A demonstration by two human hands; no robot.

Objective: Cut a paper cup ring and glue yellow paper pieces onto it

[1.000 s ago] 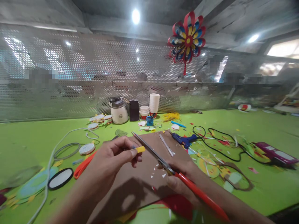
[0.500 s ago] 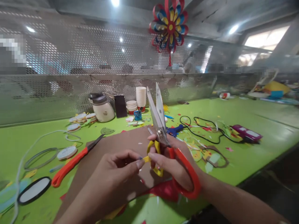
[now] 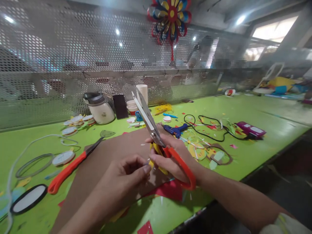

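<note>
My right hand (image 3: pixel 179 159) is closed around the scissors (image 3: pixel 147 121), whose orange handles sit at the palm. Their steel blades point up and to the left, slightly apart. The same hand's fingers also pinch a curled yellow strip (image 3: pixel 151 163), paper or foam. My left hand (image 3: pixel 122 174) is closed in a pinch at the strip's near end, fingertips close to those of the right. Both hands are above a brown board (image 3: pixel 97 169). Beneath the right hand lies a red piece (image 3: pixel 168 191). Part of the strip is hidden by my fingers.
An orange-handled knife (image 3: pixel 65 172) lies left of the board. Behind are a kettle (image 3: pixel 99 109), a phone (image 3: pixel 120 106) and paper cups (image 3: pixel 143 92). A blue glue gun (image 3: pixel 175 130) and scraps lie right. A colourful paper flower (image 3: pixel 172 19) hangs above the mesh.
My view has shifted slightly. The scissors have tilted further left and their blades have closed somewhat. My two hands' fingertips remain together at the yellow strip.
</note>
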